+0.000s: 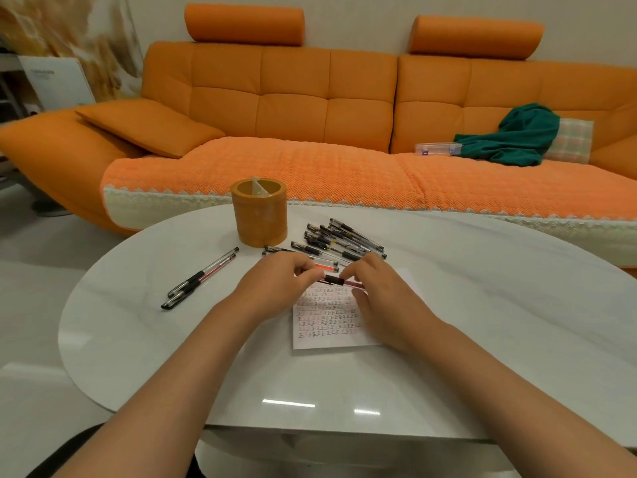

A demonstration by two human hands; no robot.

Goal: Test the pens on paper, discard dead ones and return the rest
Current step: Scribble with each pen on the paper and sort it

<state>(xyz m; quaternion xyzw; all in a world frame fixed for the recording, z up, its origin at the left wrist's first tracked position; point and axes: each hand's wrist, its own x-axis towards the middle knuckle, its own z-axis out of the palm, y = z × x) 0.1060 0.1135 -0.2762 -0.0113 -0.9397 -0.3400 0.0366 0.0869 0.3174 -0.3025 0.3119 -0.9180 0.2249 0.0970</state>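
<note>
Both hands pinch one pen (pixel 339 280) w/ black grip, reddish barrel: left hand (pixel 275 281), right hand (pixel 375 288); held over scribbled paper (pixel 327 326).

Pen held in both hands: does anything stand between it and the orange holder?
Nothing visible blocks a lifted path. The pen is above the paper; loose pens lie flat between it and the open-topped holder.

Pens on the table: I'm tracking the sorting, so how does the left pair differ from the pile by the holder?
The left pair holds two pens; the pile holds many. The left pair lies parallel; the pile overlaps untidily. Both lie flat on the table.
</note>
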